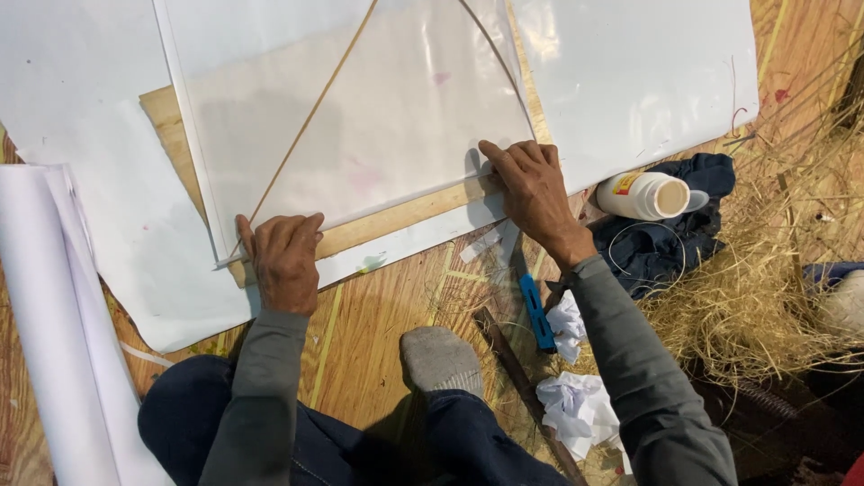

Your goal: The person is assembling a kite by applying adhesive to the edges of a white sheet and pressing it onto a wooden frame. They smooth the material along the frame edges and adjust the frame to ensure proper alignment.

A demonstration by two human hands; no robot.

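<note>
White paper sheet (387, 117) under both hands' flat, spread fingers: left hand (283, 261), right hand (531, 189).

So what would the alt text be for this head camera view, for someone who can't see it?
Seen from above, a person's left hand and right hand press flat on the lower edge of a white paper sheet with thin sticks on it, laid over a wooden board. A white bottle lies to the right.

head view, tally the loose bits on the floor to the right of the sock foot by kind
White bottle: 1
Blue tool: 1
Crumpled white paper wads: 2
Dark blue cloth: 1
Total: 5
</note>
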